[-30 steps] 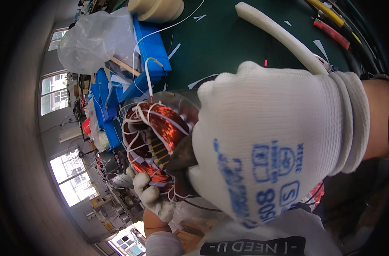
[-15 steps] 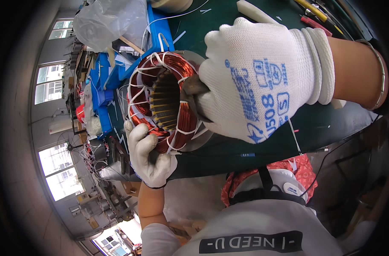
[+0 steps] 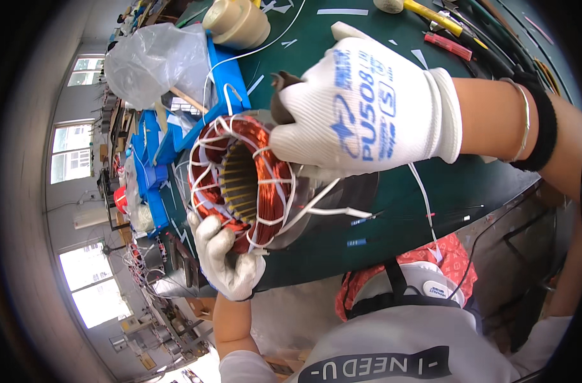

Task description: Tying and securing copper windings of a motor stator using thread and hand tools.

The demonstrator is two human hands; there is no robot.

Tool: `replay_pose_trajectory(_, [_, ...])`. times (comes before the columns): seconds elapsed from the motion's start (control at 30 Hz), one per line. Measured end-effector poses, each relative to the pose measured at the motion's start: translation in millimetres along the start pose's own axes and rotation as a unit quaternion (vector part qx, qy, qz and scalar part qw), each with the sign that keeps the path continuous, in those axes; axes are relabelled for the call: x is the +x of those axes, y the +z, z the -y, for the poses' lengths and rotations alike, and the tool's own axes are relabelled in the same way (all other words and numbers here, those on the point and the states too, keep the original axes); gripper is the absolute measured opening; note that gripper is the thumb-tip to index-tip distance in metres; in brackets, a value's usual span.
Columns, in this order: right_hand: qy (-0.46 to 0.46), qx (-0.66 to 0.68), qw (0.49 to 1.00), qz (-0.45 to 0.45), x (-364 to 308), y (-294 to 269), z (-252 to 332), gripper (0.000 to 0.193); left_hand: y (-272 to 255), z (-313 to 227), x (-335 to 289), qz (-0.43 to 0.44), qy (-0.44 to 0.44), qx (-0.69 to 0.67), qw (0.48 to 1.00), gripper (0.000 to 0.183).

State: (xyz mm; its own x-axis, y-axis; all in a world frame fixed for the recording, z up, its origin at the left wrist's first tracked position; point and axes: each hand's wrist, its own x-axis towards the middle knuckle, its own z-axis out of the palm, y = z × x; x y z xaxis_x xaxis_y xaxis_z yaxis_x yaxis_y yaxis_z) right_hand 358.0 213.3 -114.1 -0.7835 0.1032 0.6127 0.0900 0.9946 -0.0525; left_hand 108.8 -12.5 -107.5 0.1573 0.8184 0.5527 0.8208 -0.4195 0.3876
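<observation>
A motor stator (image 3: pixel 277 175) with copper windings laced in white cord sits on the bench, its slotted bore facing left. My left hand (image 3: pixel 230 258), in a white glove, grips the winding's near lower edge with curled fingers. My right hand (image 3: pixel 361 105), also gloved, is closed around a dark, brownish flat-ended piece (image 3: pixel 282 105), mostly hidden in the fist; I cannot make out its kind. That fist is just above the right side of the winding. White lacing cord (image 3: pixel 329 207) trails from the stator to the right.
A blue tray (image 3: pixel 230 76) and a clear plastic bag (image 3: pixel 153 64) are at the back left, with a cream spool (image 3: pixel 236 22) beside them. A yellow-handled hammer (image 3: pixel 431 16) and a red-handled tool (image 3: pixel 449 46) lie far right. Paper scraps dot the green bench (image 3: pixel 406 204).
My right hand has lifted the dark piece off the winding, up and slightly left. The loose cord ends on the right now show. My left hand keeps its grip on the stator.
</observation>
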Motion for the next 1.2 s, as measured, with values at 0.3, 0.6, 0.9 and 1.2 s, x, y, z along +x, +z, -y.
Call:
replay_pose_trajectory(0.3, [0.069, 0.120, 0.985, 0.102, 55.9, -47.0, -11.1, 0.046, -16.4, -11.3, -13.8, 0.026, -0.114, 0.041, 0.992, 0.036])
replay_pose_trajectory(0.6, [0.101, 0.127, 0.983, 0.090, 41.1, -20.5, -37.0, 0.041, -41.6, -24.1, -11.3, 0.098, -0.143, 0.100, 0.980, 0.035])
replay_pose_trajectory(0.9, [0.123, 0.134, 0.981, 0.066, -1.5, 23.6, -44.8, 0.035, -60.1, -37.2, -26.3, 0.062, -0.159, 0.086, 0.981, 0.035])
replay_pose_trajectory(1.2, [0.144, 0.151, 0.978, 0.021, -11.5, 47.0, -44.0, 0.030, -42.3, -21.6, -16.3, 0.034, -0.167, 0.095, 0.981, 0.034])
